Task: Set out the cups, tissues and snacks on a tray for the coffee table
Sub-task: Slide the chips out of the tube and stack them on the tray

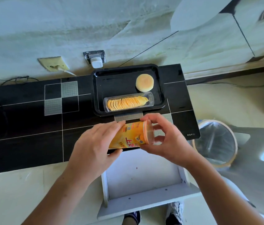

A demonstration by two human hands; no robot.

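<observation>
A: Both hands were on the yellow cardboard crisp tube [128, 135], held sideways just above the near edge of the black glossy table [30, 120]. The left hand [95, 143] wrapped its body; the right hand [163, 137] pinched the clear plastic lid [149, 133] at its mouth.

B: And the risk?

A: A slip, I'd say. That tube could have dropped into the open white drawer [144, 179] below, or rolled off the table's right corner toward the lined waste bin [215, 143].

B: The black rectangular tray [111, 73]?

A: At the far edge, carrying 1 round pale bun [144, 83] in its far right corner and 1 clear trough of stacked crisps [128, 103] along its near rim. No cups or tissues were visible.
</observation>
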